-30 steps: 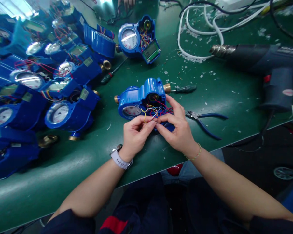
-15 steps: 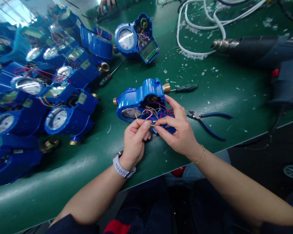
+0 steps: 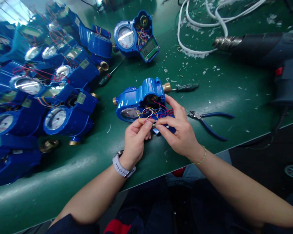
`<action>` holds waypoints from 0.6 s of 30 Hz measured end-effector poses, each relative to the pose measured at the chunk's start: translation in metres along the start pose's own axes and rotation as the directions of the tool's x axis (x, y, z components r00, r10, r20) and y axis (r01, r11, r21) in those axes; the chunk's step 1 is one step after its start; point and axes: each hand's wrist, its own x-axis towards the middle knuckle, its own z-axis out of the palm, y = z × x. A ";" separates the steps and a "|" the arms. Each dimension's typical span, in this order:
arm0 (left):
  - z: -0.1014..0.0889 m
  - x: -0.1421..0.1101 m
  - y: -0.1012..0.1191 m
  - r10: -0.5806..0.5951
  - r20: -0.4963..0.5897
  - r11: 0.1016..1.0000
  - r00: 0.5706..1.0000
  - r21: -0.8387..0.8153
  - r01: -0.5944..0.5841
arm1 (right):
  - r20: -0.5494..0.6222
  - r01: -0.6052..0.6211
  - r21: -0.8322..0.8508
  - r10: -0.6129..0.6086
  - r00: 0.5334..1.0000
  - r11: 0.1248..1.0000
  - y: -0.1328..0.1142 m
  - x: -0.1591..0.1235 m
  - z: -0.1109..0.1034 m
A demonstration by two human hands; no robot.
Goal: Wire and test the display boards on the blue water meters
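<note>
The blue plastic meter with an open housing lies on the glossy green tabletop, just beyond the fingertips of both hands and roughly centred between them, its open side turned toward the person. Thin red, yellow and white insulated wires spill from the housing toward the fingers. The left hand, at the meter's near left, has thumb and forefinger pinched together on wire ends, the other fingers curled beneath. The right hand, at the near right, also pinches the wires between thumb and a finger, its tips almost meeting the left ones; another finger reaches up along the meter's right edge, though whether it touches cannot be told. A blue plastic part shows beneath the right hand, mostly hidden. The meter's round white dial sits just beyond the left fingertips, and a brass threaded pipe end juts from its far right. Near that end lies a screwdriver with a dark handle; right of the right hand are metal pliers with blue handles, spread apart. Farther right rests a dark grey heat gun with a metal nozzle. Beyond the meter stands a second blue meter with a green-edged display, and many more blue meters crowd the table well to the left.
</note>
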 end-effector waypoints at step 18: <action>-0.005 0.004 -0.005 0.084 0.011 0.979 0.996 0.186 -0.084 | 0.011 -0.023 0.074 0.023 1.000 0.997 0.002 0.000 0.000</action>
